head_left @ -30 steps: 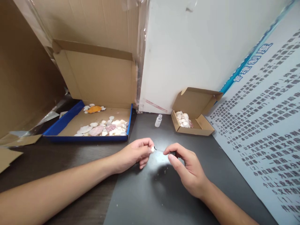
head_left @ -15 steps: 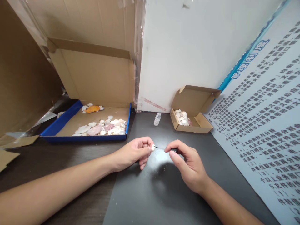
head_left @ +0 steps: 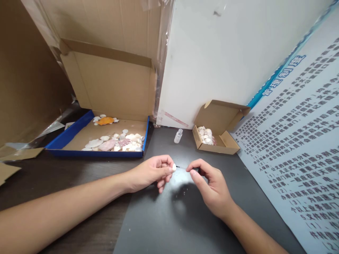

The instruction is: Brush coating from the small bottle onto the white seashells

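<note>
My left hand (head_left: pixel 155 172) pinches a small white shell (head_left: pixel 174 167) between thumb and fingertips above the dark table. Facing it, my right hand (head_left: pixel 212 185) is closed on a thin brush (head_left: pixel 181 167), whose dark tip points left at the shell. Whether the tip touches the shell I cannot tell. The brush's handle end is mostly hidden in my right fingers. Behind both hands, a small clear bottle (head_left: pixel 178 137) stands uncapped on the table.
At the left, an open blue-edged cardboard box (head_left: pixel 95 153) holds many shells and an orange shell (head_left: pixel 105 121) with small white ones around it. A smaller open carton (head_left: pixel 225 149) at the back right contains white shells. A printed board (head_left: pixel 299 141) borders the right side.
The shell has turned slightly in my left fingers. My right fingers now cover the dark end of the brush. The view has shifted a little; bottle and boxes stay in place.
</note>
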Tool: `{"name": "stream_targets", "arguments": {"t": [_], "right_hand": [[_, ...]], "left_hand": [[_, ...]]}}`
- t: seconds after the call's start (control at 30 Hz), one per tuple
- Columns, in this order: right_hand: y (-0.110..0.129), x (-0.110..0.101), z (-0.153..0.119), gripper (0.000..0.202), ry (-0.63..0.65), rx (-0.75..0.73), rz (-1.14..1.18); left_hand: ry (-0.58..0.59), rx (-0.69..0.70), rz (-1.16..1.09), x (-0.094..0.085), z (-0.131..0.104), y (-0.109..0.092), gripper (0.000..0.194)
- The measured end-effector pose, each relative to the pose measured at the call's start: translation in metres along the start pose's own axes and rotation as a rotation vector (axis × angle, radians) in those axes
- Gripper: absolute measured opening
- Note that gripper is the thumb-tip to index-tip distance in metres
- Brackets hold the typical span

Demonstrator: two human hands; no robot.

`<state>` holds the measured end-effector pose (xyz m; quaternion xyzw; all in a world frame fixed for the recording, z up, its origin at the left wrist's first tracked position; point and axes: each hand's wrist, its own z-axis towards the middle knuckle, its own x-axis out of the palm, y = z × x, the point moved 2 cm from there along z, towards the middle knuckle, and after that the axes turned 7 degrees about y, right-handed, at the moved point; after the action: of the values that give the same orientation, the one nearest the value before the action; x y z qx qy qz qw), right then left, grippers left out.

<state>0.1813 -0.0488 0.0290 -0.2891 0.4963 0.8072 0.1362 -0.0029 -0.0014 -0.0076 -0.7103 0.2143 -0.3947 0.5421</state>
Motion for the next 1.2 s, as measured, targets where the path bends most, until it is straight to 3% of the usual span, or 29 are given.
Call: {"name": "stream_targets", "arguments": {"t": [0.3, 0.53, 0.73, 1.0, 1.2], "right_hand": [[-0.0021, -0.0002, -0.0066, 0.014, -0.006, -0.028, 0.11], [-0.004, -0.0021, -0.0037, 0.015, -0.046, 0.04, 0.059], [0.0005, -0.0002, -0.0068, 0.014, 0.034, -0.043, 0.059], [-0.0033, 0.0001, -0.0046, 0.017, -0.038, 0.051, 0.041], [-0.0029, 0.0021, -0.0063, 0.019, 0.045, 0.014, 0.095]], "left_hand": [[-0.037, -0.017, -0.052, 0.0022, -0.0016, -0.0028, 0.021], [-0.02, -0.017, -0.006, 0.0013, -0.0011, -0.002, 0.02], [-0.027, -0.033, -0.017, 0.0016, -0.0015, -0.0015, 0.025], [-0.022, -0.028, -0.004, 0.0008, -0.0024, -0.0018, 0.018], [-0.026, -0.027, -0.009, 0.0018, -0.0031, -0.0025, 0.018]]}}
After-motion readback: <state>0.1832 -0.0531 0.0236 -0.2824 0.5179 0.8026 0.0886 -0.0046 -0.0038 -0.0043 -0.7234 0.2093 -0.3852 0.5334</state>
